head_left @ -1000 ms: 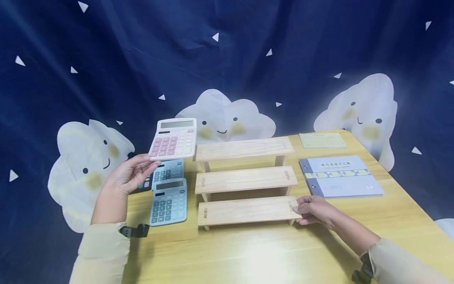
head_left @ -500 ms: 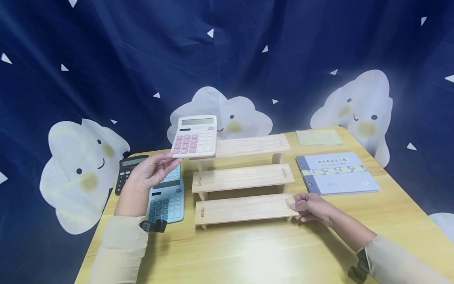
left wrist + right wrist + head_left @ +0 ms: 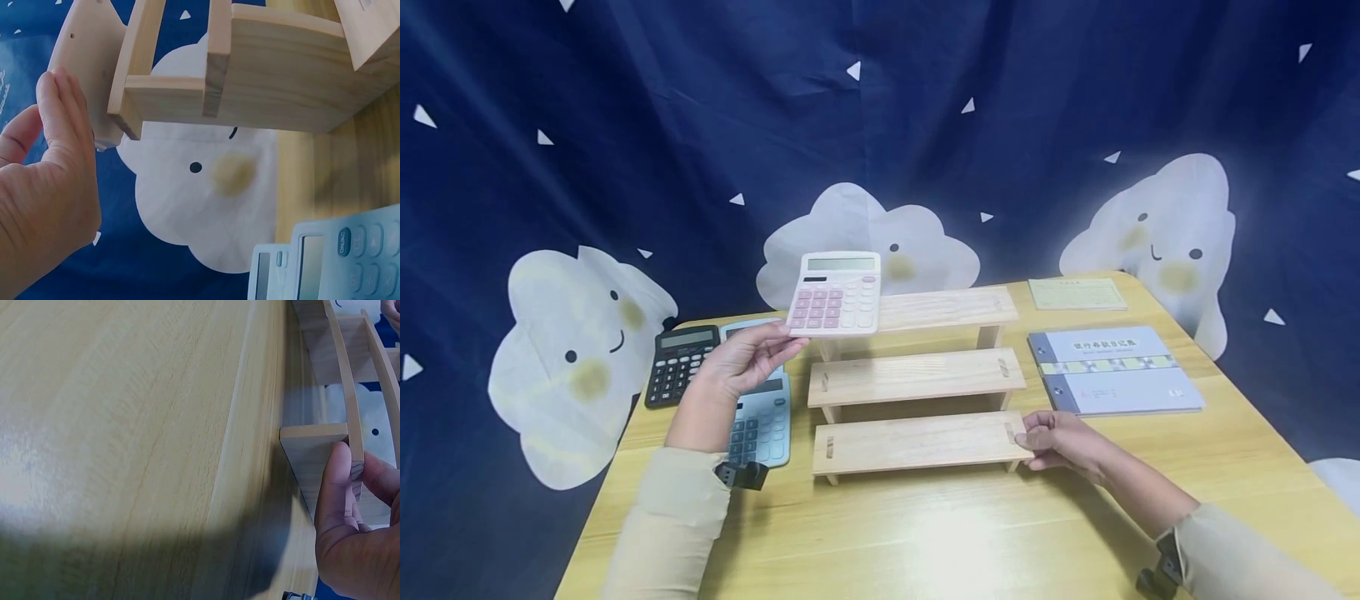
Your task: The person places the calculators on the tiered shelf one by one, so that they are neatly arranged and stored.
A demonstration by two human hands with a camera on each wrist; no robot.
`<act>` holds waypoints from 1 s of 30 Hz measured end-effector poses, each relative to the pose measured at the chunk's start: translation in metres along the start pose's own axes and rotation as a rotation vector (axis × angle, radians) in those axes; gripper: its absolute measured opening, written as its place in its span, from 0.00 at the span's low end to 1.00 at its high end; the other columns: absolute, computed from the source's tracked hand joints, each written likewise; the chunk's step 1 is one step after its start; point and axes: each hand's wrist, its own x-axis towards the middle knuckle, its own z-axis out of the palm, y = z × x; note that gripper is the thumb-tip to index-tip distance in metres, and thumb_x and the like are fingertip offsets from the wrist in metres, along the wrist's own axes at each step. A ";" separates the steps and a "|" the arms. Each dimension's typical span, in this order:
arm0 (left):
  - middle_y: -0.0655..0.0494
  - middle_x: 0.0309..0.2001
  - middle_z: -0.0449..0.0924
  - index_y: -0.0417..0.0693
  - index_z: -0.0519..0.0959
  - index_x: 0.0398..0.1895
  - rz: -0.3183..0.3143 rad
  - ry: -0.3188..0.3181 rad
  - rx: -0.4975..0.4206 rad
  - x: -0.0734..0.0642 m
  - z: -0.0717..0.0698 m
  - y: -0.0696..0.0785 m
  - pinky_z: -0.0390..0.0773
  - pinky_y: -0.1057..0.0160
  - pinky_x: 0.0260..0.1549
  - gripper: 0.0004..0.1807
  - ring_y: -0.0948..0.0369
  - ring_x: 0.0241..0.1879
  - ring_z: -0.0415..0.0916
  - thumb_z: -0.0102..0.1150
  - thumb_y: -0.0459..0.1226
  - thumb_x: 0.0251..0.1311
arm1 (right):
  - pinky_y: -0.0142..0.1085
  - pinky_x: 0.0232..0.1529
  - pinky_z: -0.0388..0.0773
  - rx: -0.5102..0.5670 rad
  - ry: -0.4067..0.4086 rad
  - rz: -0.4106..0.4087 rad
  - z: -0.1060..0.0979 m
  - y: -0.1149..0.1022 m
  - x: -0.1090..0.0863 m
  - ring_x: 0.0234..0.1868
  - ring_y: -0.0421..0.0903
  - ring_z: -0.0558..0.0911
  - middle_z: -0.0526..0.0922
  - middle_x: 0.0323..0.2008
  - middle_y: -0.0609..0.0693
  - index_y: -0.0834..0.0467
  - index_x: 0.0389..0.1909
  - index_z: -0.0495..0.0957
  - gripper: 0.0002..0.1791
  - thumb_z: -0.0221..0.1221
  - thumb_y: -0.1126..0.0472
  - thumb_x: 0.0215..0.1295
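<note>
A white calculator with pink keys (image 3: 835,292) is pinched by its lower left corner in my left hand (image 3: 748,360). It hovers at the left end of the top tier (image 3: 947,309) of a three-tier wooden stand; whether it touches the wood I cannot tell. In the left wrist view, the calculator's back (image 3: 94,62) faces the stand and the fingers lie against it. My right hand (image 3: 1063,443) pinches the right end of the lowest tier (image 3: 910,443), thumb on one face and a finger on the other, as the right wrist view shows.
Blue calculators (image 3: 765,429) and a black calculator (image 3: 679,367) lie left of the stand, partly behind my left arm. On the right are a blue-grey account book (image 3: 1112,371) and a pale green slip pad (image 3: 1077,293). A dark blue cloud-print curtain (image 3: 925,100) hangs behind the table.
My left hand has carried the white and pink calculator rightward, from left of the stand to the top tier's left end. My right hand keeps its grip on the lowest tier.
</note>
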 end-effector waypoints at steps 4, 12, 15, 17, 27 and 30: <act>0.39 0.37 0.83 0.34 0.77 0.40 0.000 0.002 0.039 0.003 0.003 -0.004 0.83 0.65 0.42 0.11 0.52 0.38 0.83 0.42 0.21 0.63 | 0.33 0.36 0.85 0.004 -0.005 0.000 0.000 0.000 -0.001 0.29 0.43 0.82 0.78 0.32 0.53 0.72 0.45 0.66 0.16 0.58 0.67 0.61; 0.41 0.35 0.84 0.34 0.76 0.40 0.015 0.051 0.102 0.008 0.009 -0.012 0.83 0.65 0.40 0.11 0.53 0.36 0.84 0.41 0.21 0.64 | 0.34 0.38 0.85 0.000 -0.011 0.001 0.000 -0.001 -0.001 0.31 0.44 0.82 0.78 0.32 0.53 0.71 0.43 0.67 0.15 0.58 0.67 0.61; 0.41 0.34 0.84 0.33 0.73 0.43 0.047 0.065 0.156 0.009 0.011 -0.015 0.83 0.65 0.40 0.09 0.53 0.35 0.84 0.42 0.22 0.65 | 0.34 0.38 0.85 0.007 -0.013 0.001 -0.001 -0.002 -0.002 0.31 0.44 0.83 0.79 0.33 0.53 0.73 0.44 0.67 0.16 0.57 0.67 0.61; 0.42 0.33 0.84 0.31 0.69 0.48 0.067 0.068 0.199 0.010 0.013 -0.016 0.83 0.65 0.40 0.10 0.54 0.35 0.84 0.43 0.23 0.65 | 0.34 0.38 0.85 0.012 -0.014 0.000 -0.001 -0.002 -0.002 0.31 0.44 0.83 0.80 0.33 0.54 0.73 0.45 0.66 0.16 0.57 0.68 0.61; 0.47 0.28 0.83 0.34 0.65 0.46 0.132 0.149 0.292 0.009 0.022 -0.026 0.84 0.66 0.37 0.10 0.57 0.31 0.84 0.47 0.23 0.63 | 0.33 0.37 0.85 0.018 -0.016 0.000 -0.001 -0.002 -0.002 0.30 0.43 0.82 0.79 0.32 0.54 0.73 0.45 0.66 0.16 0.57 0.68 0.61; 0.48 0.28 0.83 0.34 0.66 0.44 0.136 0.175 0.308 0.010 0.024 -0.028 0.84 0.67 0.37 0.08 0.58 0.30 0.84 0.48 0.23 0.63 | 0.33 0.37 0.85 0.019 -0.016 -0.001 -0.001 -0.002 -0.002 0.30 0.43 0.82 0.79 0.32 0.54 0.73 0.44 0.66 0.16 0.57 0.68 0.61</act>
